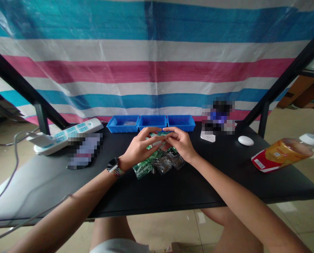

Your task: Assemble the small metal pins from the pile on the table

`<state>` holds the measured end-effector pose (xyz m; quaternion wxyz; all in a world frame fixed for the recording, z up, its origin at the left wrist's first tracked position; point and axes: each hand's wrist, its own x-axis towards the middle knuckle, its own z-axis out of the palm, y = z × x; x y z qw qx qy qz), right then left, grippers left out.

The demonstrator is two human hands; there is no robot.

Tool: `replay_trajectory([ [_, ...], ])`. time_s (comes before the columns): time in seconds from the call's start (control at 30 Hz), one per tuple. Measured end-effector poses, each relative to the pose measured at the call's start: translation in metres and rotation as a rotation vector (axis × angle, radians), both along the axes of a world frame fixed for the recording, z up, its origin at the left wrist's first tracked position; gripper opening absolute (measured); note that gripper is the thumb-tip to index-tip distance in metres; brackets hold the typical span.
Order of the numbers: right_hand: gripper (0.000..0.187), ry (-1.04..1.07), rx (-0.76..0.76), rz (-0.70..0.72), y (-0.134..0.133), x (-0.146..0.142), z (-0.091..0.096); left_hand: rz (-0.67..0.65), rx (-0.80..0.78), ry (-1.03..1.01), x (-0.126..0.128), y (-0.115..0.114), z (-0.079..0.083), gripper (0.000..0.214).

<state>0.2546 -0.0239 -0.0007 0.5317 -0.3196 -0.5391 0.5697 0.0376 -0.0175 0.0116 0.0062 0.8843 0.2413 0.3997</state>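
"Which colours does the tarpaulin carry?"

"Horizontal stripes of blue, greyish white and pink."

"And the storage bins?"

"Plain bright blue, against a black tabletop."

"The little plastic packets?"

"Mostly green; the clear packets look brownish."

"How about the power strip?"

"White, with pale blue socket panels."

"The drink bottle?"

"Orange-yellow and red, with a white cap."

"And the wristwatch?"

"Black face, multicoloured patterned strap."
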Motion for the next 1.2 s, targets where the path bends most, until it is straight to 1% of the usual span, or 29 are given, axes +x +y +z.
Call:
replay_trajectory([
  [0.07,0.057,-0.006,-0.032,0.010,0.000,0.000,0.001,-0.012,0.019,-0.009,-0.001,0.000,0.002,0.025],
  [0.17,0.051,-0.040,-0.030,0.024,-0.002,0.000,0.001,-0.053,-0.008,-0.028,0.000,0.000,0.002,0.014],
  [0.27,0.043,-0.066,0.055,0.009,-0.004,0.001,0.001,0.010,-0.087,-0.092,0.002,0.002,-0.002,0.008],
  [0.37,0.039,-0.094,0.112,0.003,-0.003,0.000,-0.001,0.087,-0.151,-0.147,0.003,0.004,-0.008,0.011],
  [0.47,0.040,-0.085,0.082,-0.024,0.000,-0.001,-0.003,0.118,-0.176,-0.164,0.004,0.003,-0.012,0.012],
  [0.53,0.044,-0.055,0.041,-0.032,0.003,0.000,-0.004,0.138,-0.185,-0.156,0.005,0.002,-0.012,0.020],
  [0.63,0.047,0.013,-0.023,-0.032,0.007,0.001,-0.005,0.135,-0.154,-0.123,0.004,0.001,-0.010,0.040],
  [0.73,0.048,0.092,-0.084,-0.044,0.009,0.002,-0.006,0.133,-0.048,-0.063,0.001,0.001,-0.006,0.049],
  [0.83,0.049,0.138,-0.136,-0.020,0.009,0.002,-0.005,0.127,0.051,0.004,-0.001,0.004,-0.003,0.045],
  [0.9,0.049,0.136,-0.158,0.014,0.008,0.002,-0.005,0.096,0.062,0.020,-0.002,0.005,-0.003,0.036],
  [0.97,0.045,0.111,-0.156,0.039,0.008,0.003,-0.005,0.084,0.039,0.001,-0.002,0.007,-0.002,0.025],
  [1.03,0.039,0.042,-0.118,0.036,0.007,0.004,-0.006,0.110,0.000,-0.030,-0.003,0.009,-0.002,0.018],
  [1.07,0.034,-0.024,-0.068,0.014,0.007,0.005,-0.007,0.139,-0.020,-0.047,-0.003,0.011,-0.002,0.017],
  [1.1,0.029,-0.117,0.014,-0.021,0.007,0.007,-0.007,0.178,-0.040,-0.070,-0.005,0.013,-0.002,0.017],
  [1.17,0.021,-0.377,0.274,-0.096,0.006,0.010,-0.007,0.274,-0.073,-0.148,-0.009,0.021,-0.003,0.017],
  [1.2,0.021,-0.520,0.428,-0.121,0.005,0.011,-0.006,0.325,-0.097,-0.211,-0.013,0.027,-0.004,0.019],
])
